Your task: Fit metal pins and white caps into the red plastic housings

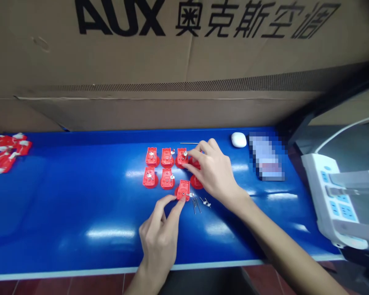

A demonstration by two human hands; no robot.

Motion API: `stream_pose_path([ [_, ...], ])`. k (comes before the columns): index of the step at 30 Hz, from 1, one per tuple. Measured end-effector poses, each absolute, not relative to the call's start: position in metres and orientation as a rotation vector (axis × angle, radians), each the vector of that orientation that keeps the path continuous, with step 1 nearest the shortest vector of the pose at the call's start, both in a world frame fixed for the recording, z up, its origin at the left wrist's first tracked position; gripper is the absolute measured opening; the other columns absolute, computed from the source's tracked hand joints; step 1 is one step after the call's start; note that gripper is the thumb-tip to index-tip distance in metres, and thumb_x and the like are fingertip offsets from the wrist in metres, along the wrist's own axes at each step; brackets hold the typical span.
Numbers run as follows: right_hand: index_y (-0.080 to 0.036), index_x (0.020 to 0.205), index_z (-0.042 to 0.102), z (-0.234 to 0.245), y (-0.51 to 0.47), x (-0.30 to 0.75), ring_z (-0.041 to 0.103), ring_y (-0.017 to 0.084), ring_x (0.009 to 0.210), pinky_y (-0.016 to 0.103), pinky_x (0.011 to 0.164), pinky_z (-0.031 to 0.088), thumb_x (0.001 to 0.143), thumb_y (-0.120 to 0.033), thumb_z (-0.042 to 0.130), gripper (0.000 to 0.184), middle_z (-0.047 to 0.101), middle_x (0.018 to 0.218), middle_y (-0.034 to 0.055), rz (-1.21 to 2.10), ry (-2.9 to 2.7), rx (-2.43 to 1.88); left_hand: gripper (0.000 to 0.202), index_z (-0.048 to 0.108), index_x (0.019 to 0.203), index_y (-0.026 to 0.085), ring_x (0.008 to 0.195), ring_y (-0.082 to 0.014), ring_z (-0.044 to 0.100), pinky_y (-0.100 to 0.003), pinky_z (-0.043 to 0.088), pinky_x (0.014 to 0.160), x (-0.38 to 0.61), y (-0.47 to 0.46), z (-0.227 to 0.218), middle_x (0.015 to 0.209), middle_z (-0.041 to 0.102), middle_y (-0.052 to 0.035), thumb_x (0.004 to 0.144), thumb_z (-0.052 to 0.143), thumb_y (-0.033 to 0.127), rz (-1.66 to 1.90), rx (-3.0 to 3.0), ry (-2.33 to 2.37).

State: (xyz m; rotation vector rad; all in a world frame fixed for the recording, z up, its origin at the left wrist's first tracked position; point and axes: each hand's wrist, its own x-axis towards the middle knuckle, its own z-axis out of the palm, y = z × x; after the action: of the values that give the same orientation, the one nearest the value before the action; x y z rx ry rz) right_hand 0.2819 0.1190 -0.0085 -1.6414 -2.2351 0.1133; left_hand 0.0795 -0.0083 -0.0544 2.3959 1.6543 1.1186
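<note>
Several small red plastic parts [161, 168] stand in two rows on the blue table [64, 196]. My left hand [160, 237] pinches the lower edge of one red part [183, 190] with thumb and forefinger at the row's near right. My right hand [213, 172] reaches over the right end of the rows, its fingers curled at a red part [182, 157] in the back row and covering others. A few thin metal pins [199, 203] lie on the table just below my right hand.
A pile of more red parts [6, 153] lies at the far left. A white earbud case [239, 139] and a blurred flat object [266, 157] lie at the back right. A white power strip [338, 196] sits at the right edge. A cardboard box [172, 61] walls the back.
</note>
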Motion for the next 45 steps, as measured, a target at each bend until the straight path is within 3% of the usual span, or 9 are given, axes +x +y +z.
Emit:
stream_pose_path([
  [7, -0.026, 0.111, 0.076, -0.011, 0.121, 0.285, 0.059, 0.031, 0.108, 0.034, 0.056, 0.035, 0.105, -0.04, 0.078, 0.016, 0.07, 0.11, 0.0091, 0.139, -2.234, -1.622, 0.036, 0.084, 0.132, 0.027, 0.064, -0.0089, 0.065, -0.027, 0.052, 0.067, 0.092, 0.006, -0.053, 0.116, 0.082, -0.0031, 0.104, 0.075, 0.006, 1.133, 2.375, 1.704],
  [13, -0.027, 0.136, 0.072, -0.003, 0.115, 0.292, 0.061, 0.032, 0.11, 0.038, 0.068, 0.049, 0.106, -0.037, 0.077, 0.032, 0.072, 0.111, 0.0087, 0.185, -2.195, -1.603, 0.032, 0.084, 0.129, 0.026, 0.068, -0.0099, 0.07, -0.028, 0.054, 0.069, 0.099, 0.015, -0.05, 0.114, 0.083, -0.0027, 0.105, 0.076, 0.008, 1.127, 2.367, 1.736],
  [20, -0.03, 0.131, 0.077, 0.008, 0.086, 0.317, 0.061, 0.029, 0.095, 0.045, 0.085, 0.052, 0.109, -0.043, 0.069, 0.026, 0.071, 0.097, 0.0053, 0.344, -1.978, -1.592, 0.025, 0.085, 0.125, 0.023, 0.068, -0.011, 0.074, -0.028, 0.054, 0.068, 0.102, 0.02, -0.046, 0.109, 0.084, -0.003, 0.106, 0.075, 0.01, 1.152, 2.365, 1.74],
  [31, -0.031, 0.134, 0.078, -0.016, 0.059, 0.321, 0.068, 0.03, 0.108, 0.045, 0.086, 0.059, 0.107, -0.043, 0.071, 0.03, 0.069, 0.12, 0.0102, 0.456, -1.802, -1.616, 0.022, 0.086, 0.124, 0.023, 0.079, -0.0142, 0.08, -0.027, 0.057, 0.072, 0.104, 0.024, -0.048, 0.109, 0.085, -0.0044, 0.106, 0.076, 0.013, 1.179, 2.368, 1.731],
  [37, -0.03, 0.135, 0.077, -0.02, 0.072, 0.32, 0.074, 0.027, 0.096, 0.044, 0.083, 0.061, 0.109, -0.045, 0.066, 0.031, 0.074, 0.12, 0.0099, 0.555, -1.736, -1.638, 0.027, 0.084, 0.127, 0.024, 0.077, -0.0121, 0.079, -0.025, 0.061, 0.077, 0.103, 0.02, -0.047, 0.11, 0.084, -0.003, 0.103, 0.079, 0.012, 1.219, 2.34, 1.713],
  [45, -0.027, 0.118, 0.081, -0.023, 0.079, 0.316, 0.076, 0.023, 0.091, 0.038, 0.077, 0.06, 0.109, -0.04, 0.067, 0.021, 0.079, 0.111, 0.0064, 0.659, -1.696, -1.597, 0.029, 0.084, 0.125, 0.023, 0.073, -0.0095, 0.078, -0.023, 0.061, 0.075, 0.102, 0.01, -0.04, 0.106, 0.083, -0.0027, 0.1, 0.083, 0.009, 1.3, 2.316, 1.635],
])
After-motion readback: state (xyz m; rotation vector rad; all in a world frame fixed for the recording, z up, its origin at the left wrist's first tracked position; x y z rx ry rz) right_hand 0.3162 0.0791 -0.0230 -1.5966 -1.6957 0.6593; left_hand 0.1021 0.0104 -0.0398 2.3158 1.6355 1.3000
